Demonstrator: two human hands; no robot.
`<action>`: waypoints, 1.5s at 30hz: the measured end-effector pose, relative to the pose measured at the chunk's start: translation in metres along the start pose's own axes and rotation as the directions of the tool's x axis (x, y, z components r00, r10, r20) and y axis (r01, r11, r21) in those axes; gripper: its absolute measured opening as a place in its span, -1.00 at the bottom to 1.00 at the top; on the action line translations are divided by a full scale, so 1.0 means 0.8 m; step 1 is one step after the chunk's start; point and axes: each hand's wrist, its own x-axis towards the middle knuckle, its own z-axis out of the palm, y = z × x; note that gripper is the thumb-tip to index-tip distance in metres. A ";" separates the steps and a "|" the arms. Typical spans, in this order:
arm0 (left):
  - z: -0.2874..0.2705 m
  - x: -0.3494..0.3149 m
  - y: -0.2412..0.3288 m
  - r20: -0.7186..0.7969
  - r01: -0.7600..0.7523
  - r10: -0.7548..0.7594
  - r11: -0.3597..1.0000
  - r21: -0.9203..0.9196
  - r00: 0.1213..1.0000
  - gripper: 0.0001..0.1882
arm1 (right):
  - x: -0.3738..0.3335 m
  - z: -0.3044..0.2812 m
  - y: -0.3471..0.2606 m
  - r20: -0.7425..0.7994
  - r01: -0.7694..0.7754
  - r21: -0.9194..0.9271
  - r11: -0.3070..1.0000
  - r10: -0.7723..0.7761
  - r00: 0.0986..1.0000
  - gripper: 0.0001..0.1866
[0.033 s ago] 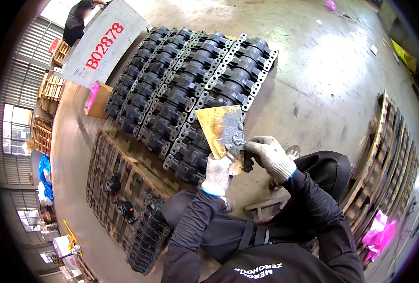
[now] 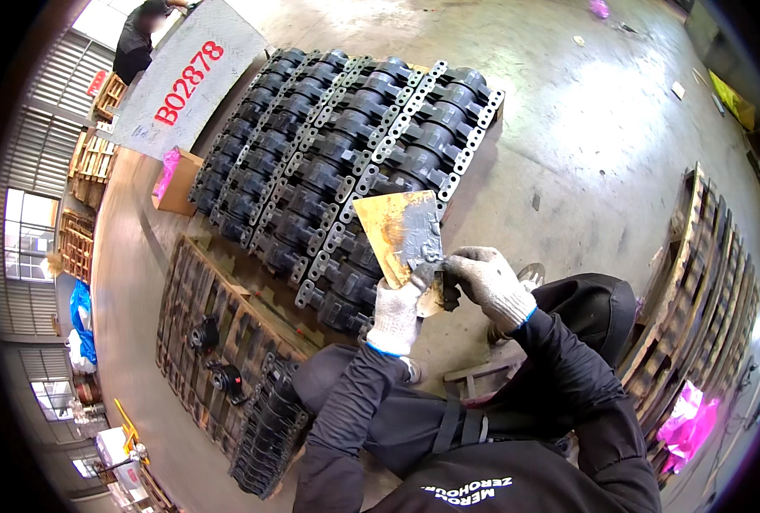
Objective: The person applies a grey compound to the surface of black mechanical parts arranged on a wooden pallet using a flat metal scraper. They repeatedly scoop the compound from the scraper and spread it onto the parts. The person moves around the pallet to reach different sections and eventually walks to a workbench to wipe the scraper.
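Note:
A tan, wedge-shaped board (image 2: 380,224) smeared with grey paste (image 2: 418,232) is gripped along its lower edge by my gloved left hand (image 2: 394,318). At the board's lower right corner my gloved right hand (image 2: 493,284) is closed, its fingertips pinched at a small dark thing beside the paste. Its kind is hidden by the glove and the smear. Just beyond the board lie rows of black metal rollers (image 2: 337,150) with drilled end brackets, packed side by side.
On my left a wooden pallet (image 2: 188,291) bears two small black parts (image 2: 224,378) and a black ribbed part (image 2: 269,427). Another pallet (image 2: 696,291) stands right, near a pink bag (image 2: 689,426). A cardboard box (image 2: 179,192) and a grey panel (image 2: 188,81) stand far left; a person (image 2: 136,43) is behind.

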 end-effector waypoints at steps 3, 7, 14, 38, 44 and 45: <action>-0.004 0.009 -0.006 -0.070 -0.005 0.021 0.975 0.221 0.997 -0.71 | 0.001 0.004 0.002 -0.057 0.008 0.015 1.000 -0.007 0.998 -0.67; 0.011 0.001 0.011 -0.062 0.001 0.014 0.973 0.232 0.998 -0.74 | 0.002 -0.003 -0.005 -0.036 -0.003 0.068 0.998 0.006 0.999 -0.69; 0.023 -0.003 0.031 -0.022 0.016 -0.012 0.982 0.186 1.000 -0.70 | 0.011 -0.011 0.007 0.081 -0.097 0.211 0.973 0.082 0.993 -0.69; 0.014 -0.005 0.029 -0.028 0.033 -0.027 0.967 0.251 0.999 -0.75 | 0.001 -0.018 0.000 0.127 -0.065 0.061 0.996 0.057 0.990 -0.68; 0.014 -0.006 0.044 -0.005 0.060 -0.061 0.948 0.314 0.998 -0.71 | 0.001 -0.026 -0.006 0.147 0.105 -0.205 0.973 -0.076 0.986 -0.70; 0.011 -0.005 0.042 -0.006 0.063 -0.065 0.944 0.324 0.998 -0.71 | 0.001 -0.025 -0.006 0.137 0.094 -0.207 0.974 -0.066 0.988 -0.69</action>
